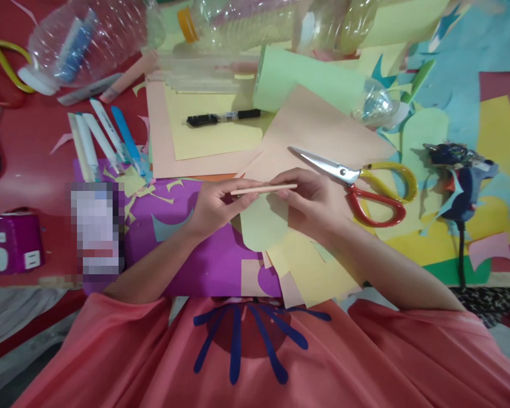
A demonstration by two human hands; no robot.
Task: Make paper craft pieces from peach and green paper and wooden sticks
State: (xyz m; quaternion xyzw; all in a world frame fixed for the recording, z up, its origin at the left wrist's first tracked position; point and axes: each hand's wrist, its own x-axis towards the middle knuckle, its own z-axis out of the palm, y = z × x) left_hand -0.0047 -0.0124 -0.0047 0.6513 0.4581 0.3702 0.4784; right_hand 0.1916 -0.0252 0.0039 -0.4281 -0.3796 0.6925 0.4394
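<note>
Peach paper (264, 189), edge-on, pinched in left hand (221, 203) and right hand (308, 195); aligning, seemingly — next move calls for steadiness!

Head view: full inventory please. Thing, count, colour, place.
Thin strip: 1, cream, between both hands
Rounded papers: 2, pale green, below the strip and right of centre
Scissors: 2, red-and-yellow handles, right of the hands and upper left
Click pen: 1, black, upper centre
Markers: several, white and blue, left
Plastic bottles: at least 3, clear, top edge
Paper-wrapped bottle: 1, pale green, upper right
Glue gun: 1, dark blue, right
Box: 1, purple, lower left
Pixelated item: 1, unclear, left
Paper sheets: many, mixed, across table
Paper scraps: many, mixed, scattered
Table: 1, red, underneath
Shirt: 1, coral with blue print, bottom
Left hand: 1, bare, pinching strip
Right hand: 1, bare, pinching strip
</note>
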